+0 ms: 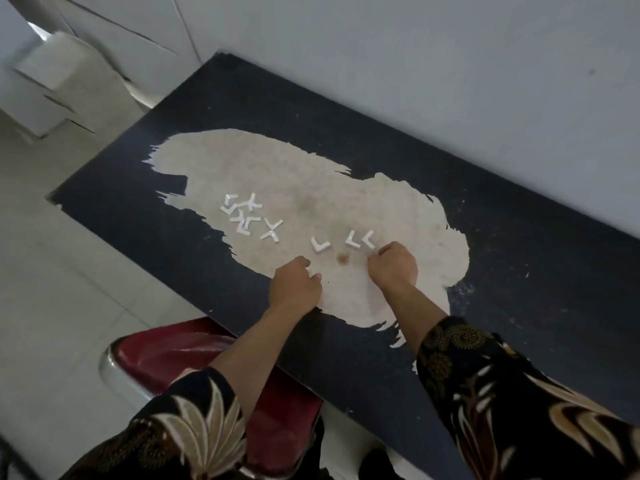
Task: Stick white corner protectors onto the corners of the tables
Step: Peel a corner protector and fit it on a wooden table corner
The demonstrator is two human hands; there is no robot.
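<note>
Pickup: right hand (393,268) is pinching rightmost protector (367,241) on worktop (519,271); left hand (296,284) is lying curled, grip unclear. Next: carrying it to a corner.

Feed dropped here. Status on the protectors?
Left hand curled, seems empty. Right hand at rightmost protector, grip unclear. Pile loose on table. Red chair under near edge.

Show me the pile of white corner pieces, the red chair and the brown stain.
pile of corner protectors (252,203): head view, on one white piece in the heap.
red chair (173,355): head view, on its seat.
brown stain (343,259): head view, its middle.
</note>
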